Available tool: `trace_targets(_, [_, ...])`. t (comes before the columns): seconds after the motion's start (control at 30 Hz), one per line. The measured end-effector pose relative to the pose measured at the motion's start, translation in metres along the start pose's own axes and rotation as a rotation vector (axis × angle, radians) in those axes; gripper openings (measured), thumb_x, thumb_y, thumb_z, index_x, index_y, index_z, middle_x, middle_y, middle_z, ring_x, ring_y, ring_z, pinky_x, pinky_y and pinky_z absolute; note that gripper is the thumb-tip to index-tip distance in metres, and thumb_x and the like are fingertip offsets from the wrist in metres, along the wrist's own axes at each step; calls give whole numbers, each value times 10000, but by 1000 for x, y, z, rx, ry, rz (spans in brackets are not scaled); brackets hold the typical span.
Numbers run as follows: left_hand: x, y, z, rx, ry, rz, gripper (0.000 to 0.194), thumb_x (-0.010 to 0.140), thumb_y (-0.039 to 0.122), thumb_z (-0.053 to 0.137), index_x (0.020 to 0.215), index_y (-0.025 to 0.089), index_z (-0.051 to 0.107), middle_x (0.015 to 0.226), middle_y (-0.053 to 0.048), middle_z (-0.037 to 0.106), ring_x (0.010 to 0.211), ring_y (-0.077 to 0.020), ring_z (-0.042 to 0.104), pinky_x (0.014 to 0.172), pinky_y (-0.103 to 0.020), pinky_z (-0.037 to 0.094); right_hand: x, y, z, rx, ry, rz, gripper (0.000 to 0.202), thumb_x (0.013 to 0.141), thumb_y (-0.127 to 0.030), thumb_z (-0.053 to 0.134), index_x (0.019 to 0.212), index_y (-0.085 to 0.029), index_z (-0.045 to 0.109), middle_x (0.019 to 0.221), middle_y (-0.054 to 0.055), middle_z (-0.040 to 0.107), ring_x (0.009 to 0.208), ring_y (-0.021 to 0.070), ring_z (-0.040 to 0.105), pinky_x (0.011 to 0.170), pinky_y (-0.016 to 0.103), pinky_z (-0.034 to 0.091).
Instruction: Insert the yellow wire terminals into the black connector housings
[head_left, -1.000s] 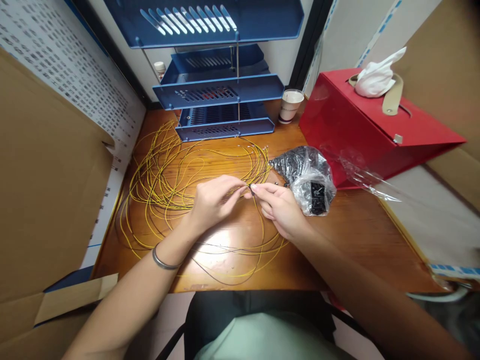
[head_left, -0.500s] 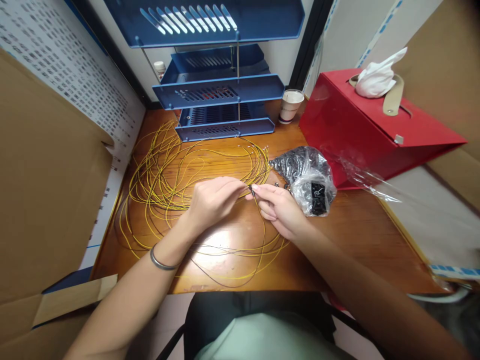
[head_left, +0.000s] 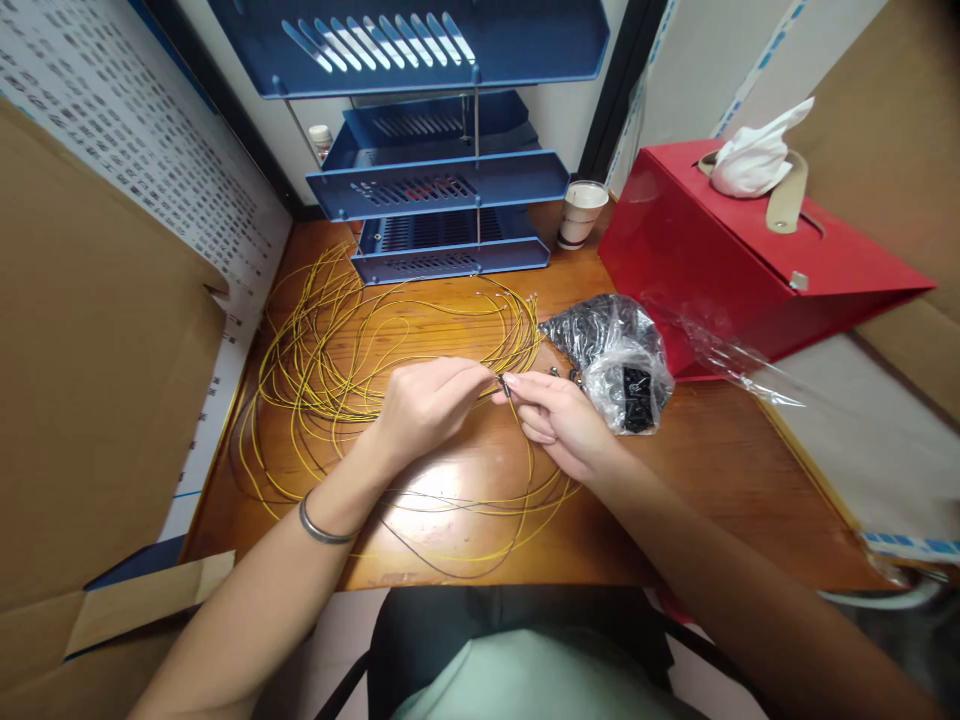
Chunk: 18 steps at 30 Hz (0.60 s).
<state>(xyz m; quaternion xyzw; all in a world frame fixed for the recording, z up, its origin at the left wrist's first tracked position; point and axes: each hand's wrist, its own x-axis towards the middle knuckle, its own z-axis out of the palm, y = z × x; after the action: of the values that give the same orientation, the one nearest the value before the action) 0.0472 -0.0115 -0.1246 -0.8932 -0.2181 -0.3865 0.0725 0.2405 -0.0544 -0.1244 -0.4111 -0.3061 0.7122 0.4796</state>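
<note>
Over the middle of the wooden table, my left hand (head_left: 431,405) and my right hand (head_left: 559,415) meet fingertip to fingertip. Between them is a small dark piece (head_left: 505,385), pinched by my right thumb and fingers, with a thin yellow wire running down from it. My left fingers are closed at the same piece; what exactly they grip is too small to make out. Coils of yellow and dark wire (head_left: 300,370) spread behind and left of my hands. A clear plastic bag of black parts (head_left: 611,335) lies just right of my right hand.
A blue tiered tray rack (head_left: 450,185) stands at the back, with a paper cup (head_left: 581,215) beside it. The red tissue box (head_left: 705,240) is at the right. Cardboard (head_left: 97,350) borders the left side; small metal parts (head_left: 574,375) lie by the bag.
</note>
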Motion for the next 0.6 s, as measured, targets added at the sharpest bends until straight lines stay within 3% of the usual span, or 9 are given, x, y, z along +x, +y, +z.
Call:
trace_targets(0.17, [0, 0, 0, -30, 0, -10, 128, 926, 91, 617, 1027, 150, 670, 911, -70, 787, 774, -157, 737, 703, -252, 564, -1, 2, 1, -64, 48, -57, 337, 702, -453, 847, 745, -149, 710, 709, 29, 724, 385, 5, 199, 382, 229, 89])
trace_targets(0.4, [1, 6, 2, -128, 42, -74, 112, 904, 79, 660, 1003, 127, 678, 874, -75, 784, 739, -155, 730, 699, -256, 570, -2, 3, 2, -242, 121, -259, 273, 724, -423, 831, 793, -167, 768, 703, 30, 719, 413, 28, 263, 381, 239, 130])
trace_targets(0.6, [0, 6, 2, -98, 85, -76, 119, 899, 97, 679, 1008, 140, 698, 872, -66, 792, 728, -153, 733, 695, -255, 567, -2, 2, 2, -163, 73, -186, 293, 748, -442, 813, 805, -159, 760, 693, 24, 714, 392, 18, 233, 380, 244, 107])
